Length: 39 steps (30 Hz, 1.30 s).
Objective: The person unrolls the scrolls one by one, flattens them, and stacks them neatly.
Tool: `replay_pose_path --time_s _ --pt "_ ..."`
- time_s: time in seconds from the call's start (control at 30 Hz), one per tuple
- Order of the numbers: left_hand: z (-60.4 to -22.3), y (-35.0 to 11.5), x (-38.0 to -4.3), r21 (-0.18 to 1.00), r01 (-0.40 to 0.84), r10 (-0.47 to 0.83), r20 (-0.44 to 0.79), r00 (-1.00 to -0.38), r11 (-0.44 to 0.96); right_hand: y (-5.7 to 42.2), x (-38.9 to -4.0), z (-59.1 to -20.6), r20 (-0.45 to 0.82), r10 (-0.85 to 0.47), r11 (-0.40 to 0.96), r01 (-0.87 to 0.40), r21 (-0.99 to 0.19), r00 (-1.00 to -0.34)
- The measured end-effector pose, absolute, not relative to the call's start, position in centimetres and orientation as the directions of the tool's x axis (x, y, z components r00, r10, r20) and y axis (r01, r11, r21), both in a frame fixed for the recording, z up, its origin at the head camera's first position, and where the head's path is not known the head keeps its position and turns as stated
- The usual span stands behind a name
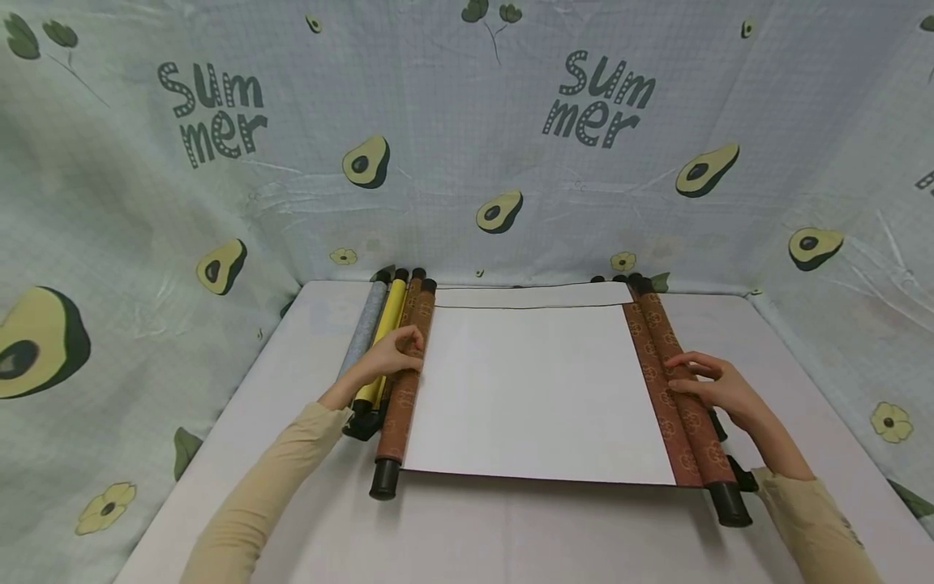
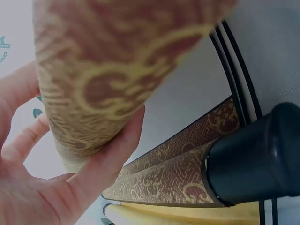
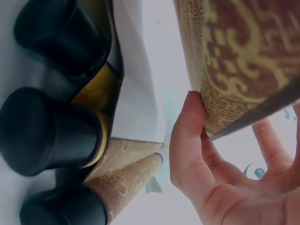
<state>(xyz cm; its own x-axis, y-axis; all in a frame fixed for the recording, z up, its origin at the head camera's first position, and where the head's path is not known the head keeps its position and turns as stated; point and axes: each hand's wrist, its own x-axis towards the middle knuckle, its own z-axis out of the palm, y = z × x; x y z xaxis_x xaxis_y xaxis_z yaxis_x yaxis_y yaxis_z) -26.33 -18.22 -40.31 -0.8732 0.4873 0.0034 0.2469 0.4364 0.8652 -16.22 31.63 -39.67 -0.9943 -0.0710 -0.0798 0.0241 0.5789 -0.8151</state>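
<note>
A hanging scroll is spread between both hands, its white sheet (image 1: pixel 540 389) edged by brown patterned bands and black-capped rollers. My left hand (image 1: pixel 394 354) grips the left roller (image 1: pixel 400 418), its thumb curled round the side in the left wrist view. Across the sheet, my right hand (image 1: pixel 718 389) grips the right roller (image 1: pixel 700 430) between thumb and fingers. The near edge casts a shadow and looks raised above the table. Beneath it lies another brown patterned roller (image 2: pixel 164 178) with a black end cap (image 2: pixel 253 154); much of what lies under the sheet is hidden.
Left of the held scroll lie a yellow roll (image 1: pixel 392 308) and a grey roll (image 1: pixel 362 324). Several black end caps (image 3: pixel 28 131) show below the right roller. The white table (image 1: pixel 503 535) meets an avocado-print cloth (image 1: pixel 438 122) at back and sides.
</note>
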Motion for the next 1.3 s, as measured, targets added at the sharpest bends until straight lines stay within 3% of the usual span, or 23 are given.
replay_pose_path --time_s 0.23,1.3 --pt "-40.3 -18.4 -26.4 0.876 0.184 0.487 -0.065 -0.871 0.446 32.3 -16.2 -39.9 -0.092 -0.06 0.613 0.036 -0.789 -0.994" --pt "-40.3 -18.9 -27.1 0.853 0.244 0.503 -0.025 -0.864 0.462 33.6 -15.3 -39.9 -0.076 -0.056 0.616 0.026 -0.788 -0.996"
